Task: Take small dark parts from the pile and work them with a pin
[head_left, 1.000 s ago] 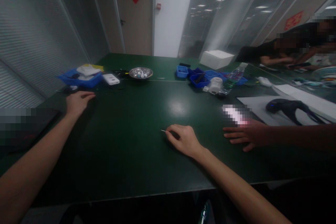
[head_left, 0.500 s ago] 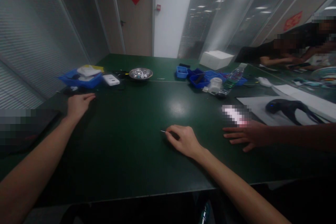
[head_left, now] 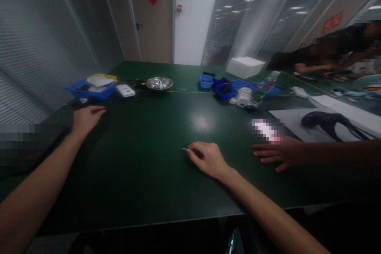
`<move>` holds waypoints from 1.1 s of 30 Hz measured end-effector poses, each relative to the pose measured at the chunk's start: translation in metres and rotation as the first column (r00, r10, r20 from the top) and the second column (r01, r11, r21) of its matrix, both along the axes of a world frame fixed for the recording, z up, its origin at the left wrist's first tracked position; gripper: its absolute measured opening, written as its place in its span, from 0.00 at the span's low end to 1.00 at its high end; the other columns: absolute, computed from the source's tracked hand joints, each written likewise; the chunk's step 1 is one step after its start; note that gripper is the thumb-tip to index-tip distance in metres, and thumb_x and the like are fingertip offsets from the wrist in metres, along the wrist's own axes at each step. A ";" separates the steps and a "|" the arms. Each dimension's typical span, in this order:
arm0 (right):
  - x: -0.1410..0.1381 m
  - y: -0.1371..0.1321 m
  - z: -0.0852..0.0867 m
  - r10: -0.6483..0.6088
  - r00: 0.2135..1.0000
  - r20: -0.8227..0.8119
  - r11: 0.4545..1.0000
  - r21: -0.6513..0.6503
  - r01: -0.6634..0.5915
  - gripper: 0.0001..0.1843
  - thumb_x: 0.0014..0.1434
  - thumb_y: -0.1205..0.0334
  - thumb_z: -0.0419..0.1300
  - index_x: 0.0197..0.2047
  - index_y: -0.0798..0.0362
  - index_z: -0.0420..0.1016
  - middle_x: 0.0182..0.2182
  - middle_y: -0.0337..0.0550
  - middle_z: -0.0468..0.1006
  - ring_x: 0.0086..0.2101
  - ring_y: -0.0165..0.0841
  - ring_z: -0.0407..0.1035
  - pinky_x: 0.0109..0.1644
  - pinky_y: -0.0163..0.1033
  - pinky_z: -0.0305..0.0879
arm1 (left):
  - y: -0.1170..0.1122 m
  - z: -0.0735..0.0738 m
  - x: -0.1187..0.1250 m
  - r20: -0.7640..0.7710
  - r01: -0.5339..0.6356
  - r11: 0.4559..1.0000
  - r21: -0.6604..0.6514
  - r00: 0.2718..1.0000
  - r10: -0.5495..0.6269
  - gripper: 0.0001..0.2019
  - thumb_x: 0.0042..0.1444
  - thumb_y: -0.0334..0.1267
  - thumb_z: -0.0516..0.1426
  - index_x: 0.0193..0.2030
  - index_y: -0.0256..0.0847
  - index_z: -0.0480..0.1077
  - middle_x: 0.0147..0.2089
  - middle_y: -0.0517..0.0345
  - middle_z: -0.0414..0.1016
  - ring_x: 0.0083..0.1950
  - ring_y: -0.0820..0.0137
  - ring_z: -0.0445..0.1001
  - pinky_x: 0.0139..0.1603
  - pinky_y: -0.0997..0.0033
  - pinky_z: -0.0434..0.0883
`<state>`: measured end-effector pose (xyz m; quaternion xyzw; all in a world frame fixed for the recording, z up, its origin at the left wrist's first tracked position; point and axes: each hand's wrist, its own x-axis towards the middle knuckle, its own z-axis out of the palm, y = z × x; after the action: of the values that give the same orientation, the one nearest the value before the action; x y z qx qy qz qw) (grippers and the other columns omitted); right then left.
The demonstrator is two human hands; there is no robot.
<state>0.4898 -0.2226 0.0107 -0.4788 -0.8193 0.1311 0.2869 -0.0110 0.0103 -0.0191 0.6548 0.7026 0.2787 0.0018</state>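
My right hand [head_left: 210, 158] rests low over the middle of the green table [head_left: 143, 158], thumb and forefinger pinched on a thin, pale, needle-like stick [head_left: 184, 149]. Only the stick's short tip shows, pointing left; the remainder is hidden by the fingers. Farther left, my left hand [head_left: 86, 120] hovers at or just above the tabletop, its fingertips together. Whether anything tiny sits between them I cannot make out. Beyond that hand stand a blue basket [head_left: 102, 94] with cloth-like white and yellow items and a white box-shaped device [head_left: 125, 91].
Another person's hand [head_left: 281, 154] lies flat at the right, beside a lit phone [head_left: 264, 129]. A metal bowl [head_left: 159, 83] holds small items. Blue trays [head_left: 225, 92], a plastic bottle [head_left: 264, 89], a white box [head_left: 245, 66] and a black handheld device [head_left: 324, 121] stand farther back.
My left hand has shifted slightly left and toward me. My right hand and the thin stick have stayed in place.
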 end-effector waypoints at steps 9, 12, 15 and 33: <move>0.000 0.000 0.001 -0.001 1.000 0.009 1.000 -0.005 0.001 0.13 0.72 0.56 0.54 0.43 0.51 0.78 0.32 0.39 0.79 0.27 0.28 0.69 0.34 0.34 0.62 | 0.003 -0.001 -0.001 0.029 -0.035 0.999 -0.012 0.999 0.035 0.18 0.58 0.52 0.63 0.46 0.41 0.82 0.46 0.52 0.83 0.41 0.62 0.78 0.54 0.63 0.70; 0.001 0.000 0.000 -0.001 1.000 0.012 1.000 -0.002 0.001 0.13 0.72 0.56 0.54 0.43 0.51 0.78 0.32 0.39 0.79 0.27 0.28 0.69 0.34 0.34 0.61 | 0.007 -0.005 -0.004 0.089 -0.076 0.997 -0.025 0.993 0.078 0.20 0.56 0.54 0.65 0.47 0.41 0.82 0.45 0.52 0.83 0.41 0.62 0.77 0.52 0.63 0.71; 0.001 0.000 -0.001 -0.003 1.000 0.013 1.000 -0.009 0.003 0.13 0.72 0.56 0.54 0.43 0.51 0.78 0.32 0.39 0.79 0.27 0.28 0.69 0.34 0.34 0.61 | 0.012 -0.006 -0.007 0.166 -0.087 0.993 -0.080 0.981 0.100 0.21 0.54 0.54 0.66 0.48 0.42 0.81 0.46 0.53 0.83 0.44 0.62 0.77 0.51 0.64 0.71; -0.004 0.001 0.003 0.011 0.999 0.048 0.999 -0.042 -0.009 0.13 0.72 0.56 0.54 0.43 0.50 0.79 0.33 0.40 0.80 0.28 0.29 0.71 0.34 0.34 0.62 | 0.007 -0.007 0.006 0.099 0.147 0.989 0.001 0.984 -0.146 0.18 0.58 0.41 0.61 0.55 0.41 0.79 0.53 0.53 0.81 0.49 0.63 0.79 0.58 0.65 0.72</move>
<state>0.4861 -0.2221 0.0134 -0.4835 -0.8255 0.1380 0.2564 -0.0045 0.0172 -0.0261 0.6901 0.6524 0.3076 0.0592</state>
